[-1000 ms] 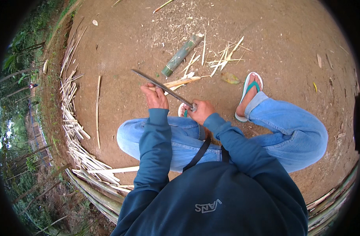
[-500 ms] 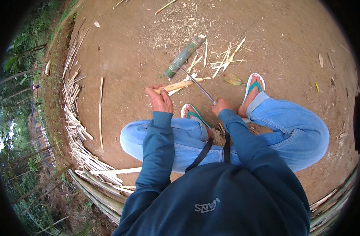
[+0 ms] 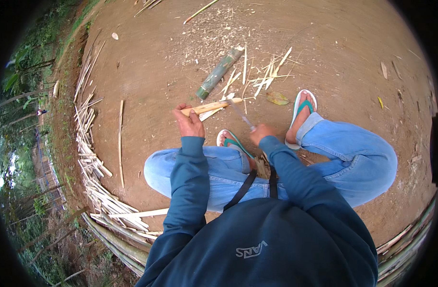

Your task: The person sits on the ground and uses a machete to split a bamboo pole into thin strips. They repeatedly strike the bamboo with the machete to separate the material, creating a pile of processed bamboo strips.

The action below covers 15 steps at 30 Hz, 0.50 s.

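My left hand [image 3: 189, 122] is closed around the near end of a pale, split bamboo piece [image 3: 210, 107], which slants away to the right above the ground. In my right hand [image 3: 262, 133] is the handle of a long knife [image 3: 241, 115]. Its thin blade is smeared by motion and crosses the bamboo close to the far tip; whether it touches cannot be told. Just beyond lies a green bamboo section [image 3: 221, 72]. Cut slivers [image 3: 273, 74] are scattered to the right of it.
A long heap of pale bamboo strips [image 3: 95, 179] curves along the left, beside thicker poles [image 3: 118, 241]. One single strip [image 3: 121, 143] lies apart. My feet in green-strapped sandals [image 3: 305, 106] rest on brown earth. Shavings [image 3: 214, 36] and a yellow leaf [image 3: 277, 97] lie ahead.
The knife blade has swung from beyond the bamboo piece back across its far end, and my right hand has shifted slightly left. My left hand keeps its hold. The whole view has shifted slightly.
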Tool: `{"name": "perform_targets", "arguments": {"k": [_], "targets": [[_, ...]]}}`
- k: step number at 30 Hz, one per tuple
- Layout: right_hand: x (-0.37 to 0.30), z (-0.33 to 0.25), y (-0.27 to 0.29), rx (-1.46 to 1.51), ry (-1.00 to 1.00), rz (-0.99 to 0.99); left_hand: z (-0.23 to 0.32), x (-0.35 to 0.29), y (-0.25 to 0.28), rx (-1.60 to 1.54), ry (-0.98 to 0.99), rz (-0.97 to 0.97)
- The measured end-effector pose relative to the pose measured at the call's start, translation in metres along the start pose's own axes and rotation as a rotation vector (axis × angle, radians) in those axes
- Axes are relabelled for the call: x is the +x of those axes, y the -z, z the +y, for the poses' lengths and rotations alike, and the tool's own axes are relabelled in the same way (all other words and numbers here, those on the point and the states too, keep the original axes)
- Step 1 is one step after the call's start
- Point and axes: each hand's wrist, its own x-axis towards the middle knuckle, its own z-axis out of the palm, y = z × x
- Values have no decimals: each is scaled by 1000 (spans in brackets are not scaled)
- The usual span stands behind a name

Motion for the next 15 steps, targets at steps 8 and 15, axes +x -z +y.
{"name": "perform_targets", "arguments": {"k": [8,15], "targets": [[-45,-52,12,230,415,-11,-86,16,13,-324,-254,-137],[-49,-18,18,259,357,59,21,-14,-13,-24,-52,-86]]}}
